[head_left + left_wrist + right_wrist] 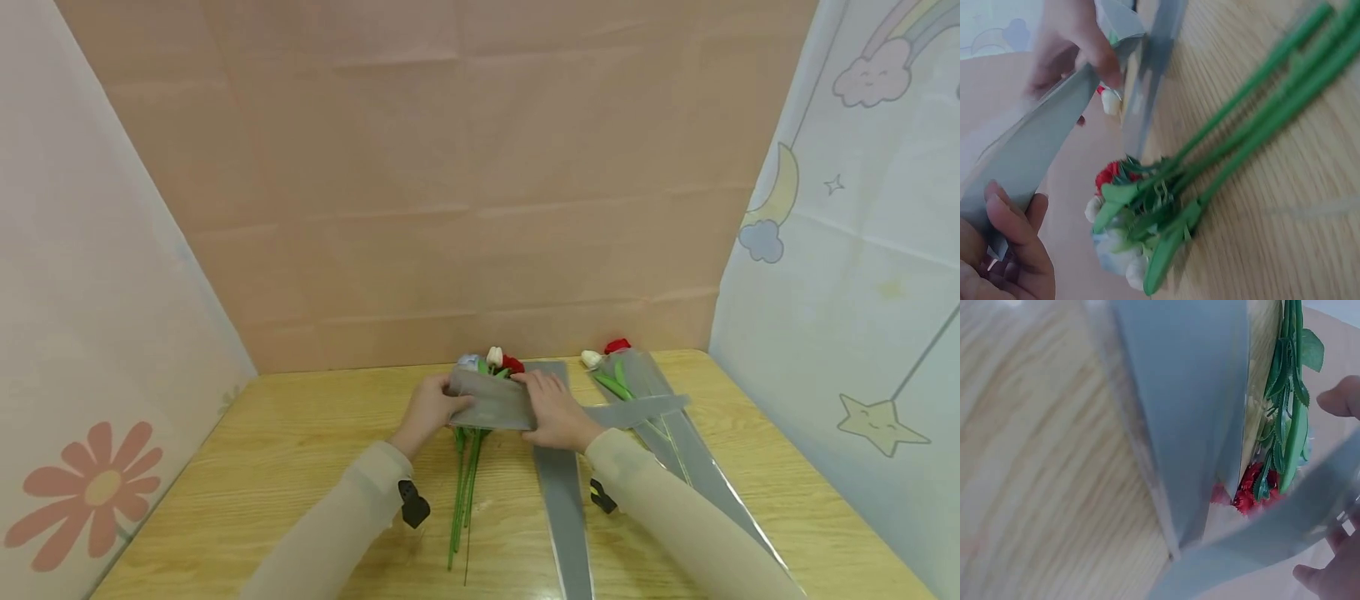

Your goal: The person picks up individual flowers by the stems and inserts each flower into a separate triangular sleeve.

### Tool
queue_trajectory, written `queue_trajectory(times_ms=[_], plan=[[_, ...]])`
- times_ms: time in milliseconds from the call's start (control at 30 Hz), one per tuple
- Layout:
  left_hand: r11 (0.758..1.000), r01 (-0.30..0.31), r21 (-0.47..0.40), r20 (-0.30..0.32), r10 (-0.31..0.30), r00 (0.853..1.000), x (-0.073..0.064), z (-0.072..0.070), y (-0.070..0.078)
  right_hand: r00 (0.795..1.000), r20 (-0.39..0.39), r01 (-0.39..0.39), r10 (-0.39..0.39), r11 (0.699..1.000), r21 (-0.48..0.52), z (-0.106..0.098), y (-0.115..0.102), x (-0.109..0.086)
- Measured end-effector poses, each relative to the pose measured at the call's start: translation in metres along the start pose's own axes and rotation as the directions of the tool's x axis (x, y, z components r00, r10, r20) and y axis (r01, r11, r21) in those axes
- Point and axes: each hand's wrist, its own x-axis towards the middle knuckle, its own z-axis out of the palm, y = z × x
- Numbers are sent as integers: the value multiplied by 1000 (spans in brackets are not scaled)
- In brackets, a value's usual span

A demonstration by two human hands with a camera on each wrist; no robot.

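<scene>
Both hands hold a strip of translucent grey wrapping paper (491,402) stretched over a small bunch of artificial flowers. The left hand (433,406) pinches its left end between thumb and fingers. At the other end, the right hand (557,410) grips the paper, thumb on one side and fingers behind, as the left wrist view shows. Under the strip lie green stems (463,492) pointing toward me. Beyond it show a white tulip (494,357), a red ruffled flower (513,364) and a pale blue flower (468,362). The paper hides the middle of the bunch in the head view.
A long grey strip (566,500) lies on the wooden table (322,467) beside the stems. Further right is grey wrapping (712,458) with a white tulip (591,359) and a red flower (618,345); another narrow strip (645,408) crosses it. Fabric walls enclose the table.
</scene>
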Motion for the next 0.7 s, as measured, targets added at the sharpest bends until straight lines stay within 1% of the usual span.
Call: queue_trajectory(times_ms=[67,167,267,367,467,567,633,700], plan=[[999,-15,32,-7,15,1000,1,-2,-3,1000,-12,-5,5,1000,12,0,0,-1],[999,-28,41,-8,28,1000,1,-4,-5,1000,-14,-17,18,999,33,0,1,-1],[1000,-22,17,-8,22,1000,2,-6,-6,999,-13,-28,29,998,47,-1,0,-1],[1000,-14,-22,4,14,1000,2,-7,-6,999,-15,-41,42,998,49,-1,0,-1],[996,7,-86,35,-4,999,1,-11,-6,999,-30,-41,43,998,54,-1,1,-2],[989,57,-139,66,-48,997,0,-17,-4,998,-45,-32,35,998,59,-3,4,-3],[978,97,-182,54,-89,995,-2,-23,-1,998,-56,-28,32,998,64,-5,6,-3],[965,129,-231,15,-129,992,-2,-28,1,997,-72,-27,32,997,67,-7,9,-3]])
